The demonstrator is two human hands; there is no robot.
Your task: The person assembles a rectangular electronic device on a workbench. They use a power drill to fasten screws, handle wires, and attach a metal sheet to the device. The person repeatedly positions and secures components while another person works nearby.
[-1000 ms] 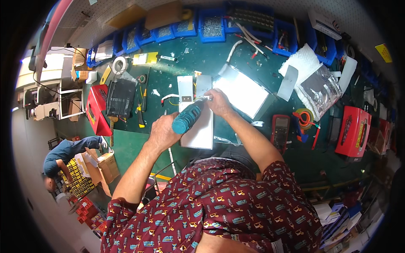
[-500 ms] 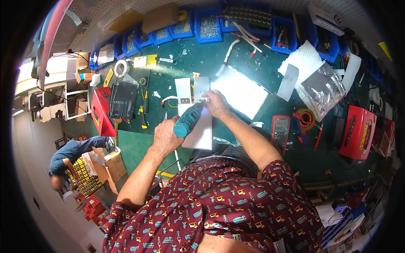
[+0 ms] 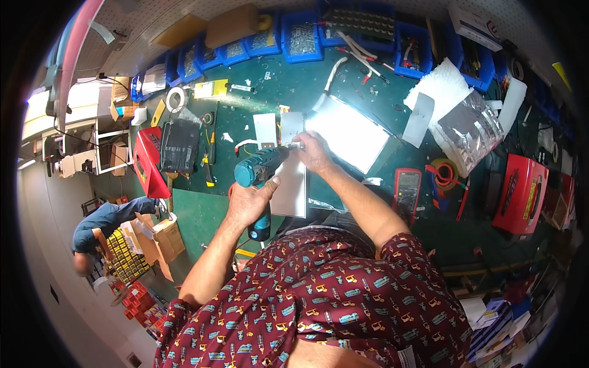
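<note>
Your view comes from the left of two fisheye cameras worn side by side on your head, facing down at the counter (image 3: 288, 86). It sits close above your shirt (image 3: 307, 282), which fills the lower middle, and puts your left grip (image 3: 250, 203) and right grip (image 3: 314, 152) near the centre. The blue bins (image 3: 301, 40) at the counter's far side run along the top, farther off. Its reach is wide enough to catch a co-worker (image 3: 98, 227) at the left, and straight edges bend toward the rim.

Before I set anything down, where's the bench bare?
Mostly free: bench between marker and white cable, beyond the grey plate; few scraps. Crowded: left, black pack and red case; right, foam wrap; centre, drill in left hand.
</note>
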